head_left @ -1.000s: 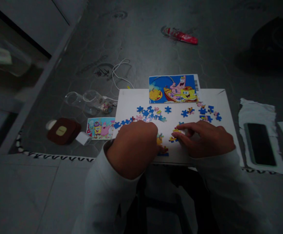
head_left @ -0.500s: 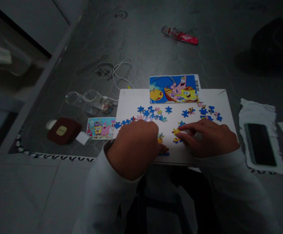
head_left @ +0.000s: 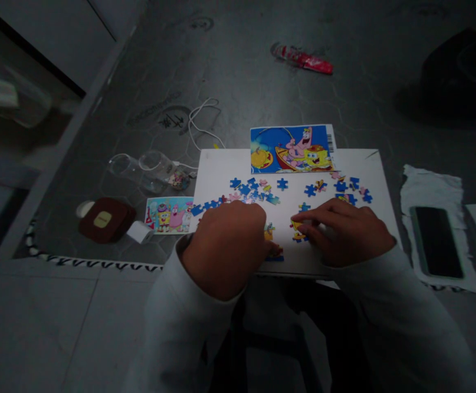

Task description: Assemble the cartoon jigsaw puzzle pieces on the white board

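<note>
My left hand (head_left: 230, 245) is curled over the lower left of a white board (head_left: 224, 164). Its thumb rests on a cluster of yellow and blue jigsaw puzzle pieces (head_left: 274, 257), while its other fingers are folded under and hidden. On the right, the thumb and forefinger of my right hand (head_left: 346, 232) pinch a yellow puzzle piece (head_left: 296, 224) just above or on the board. A blue piece (head_left: 304, 207) lies close behind those fingertips. Loose jigsaw pieces (head_left: 251, 188) are scattered across the middle, and more pieces (head_left: 341, 186) lie to the right.
A cartoon picture card (head_left: 291, 150) overlaps the board's back edge. Leftward are another card (head_left: 168, 215), a white charger (head_left: 140, 232), a brown case (head_left: 106, 219) and clear plastic containers (head_left: 156, 169). A phone (head_left: 436, 242) lies on white paper at right. A red packet (head_left: 303, 59) lies farther back.
My right hand has shifted very slightly left with the yellow puzzle piece between its fingers. My left hand stays in nearly the same place. The whole view has moved a little.
</note>
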`<state>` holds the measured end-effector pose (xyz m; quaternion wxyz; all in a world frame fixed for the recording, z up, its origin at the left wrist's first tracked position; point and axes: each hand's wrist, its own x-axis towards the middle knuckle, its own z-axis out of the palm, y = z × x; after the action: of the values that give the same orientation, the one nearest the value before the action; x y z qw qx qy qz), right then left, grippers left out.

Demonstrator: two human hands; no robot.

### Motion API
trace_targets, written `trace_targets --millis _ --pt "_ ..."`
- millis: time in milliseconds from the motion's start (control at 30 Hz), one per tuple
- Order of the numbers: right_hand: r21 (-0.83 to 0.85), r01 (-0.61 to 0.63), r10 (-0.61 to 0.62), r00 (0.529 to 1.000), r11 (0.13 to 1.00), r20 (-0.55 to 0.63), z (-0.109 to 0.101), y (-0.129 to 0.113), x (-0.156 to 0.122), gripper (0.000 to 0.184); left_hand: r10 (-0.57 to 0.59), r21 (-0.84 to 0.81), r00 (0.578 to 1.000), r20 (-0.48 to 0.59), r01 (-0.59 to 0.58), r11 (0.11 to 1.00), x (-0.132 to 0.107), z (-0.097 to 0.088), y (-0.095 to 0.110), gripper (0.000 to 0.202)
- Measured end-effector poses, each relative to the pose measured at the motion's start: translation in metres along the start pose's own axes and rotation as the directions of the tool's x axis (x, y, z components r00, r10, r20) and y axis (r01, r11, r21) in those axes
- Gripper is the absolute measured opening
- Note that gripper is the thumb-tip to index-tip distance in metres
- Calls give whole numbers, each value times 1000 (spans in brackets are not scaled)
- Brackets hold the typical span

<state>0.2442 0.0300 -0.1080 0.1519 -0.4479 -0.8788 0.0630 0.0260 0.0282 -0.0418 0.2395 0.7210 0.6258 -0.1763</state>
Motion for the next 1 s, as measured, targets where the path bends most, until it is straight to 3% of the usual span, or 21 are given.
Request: trace_targets --millis 133,433,600,767,900,1000 --pt "9 63 -63 998 998 -8 3 7 0 20 6 4 1000 -7 -6 1000 1 0 -1 48" --pt "-17 84 -84 996 996 0 6 14 -3 22 14 7 1000 -9 -14 1000 -1 0 0 46" --pt "99 -37 24 992 994 123 -2 13 1 19 15 8 1000 -9 -15 1000 0 0 0 48" --pt "215 -266 229 957 940 179 -14 -5 0 18 16 9 1000 7 -16 1000 0 -1 -1 49" --pt "384 -268 139 933 884 331 -14 -17 -5 16 9 13 1000 12 -9 1000 1 -3 0 46" --pt "388 -282 130 918 877 374 -9 -23 -5 13 4 35 1000 7 -4 999 1 -3 0 44"
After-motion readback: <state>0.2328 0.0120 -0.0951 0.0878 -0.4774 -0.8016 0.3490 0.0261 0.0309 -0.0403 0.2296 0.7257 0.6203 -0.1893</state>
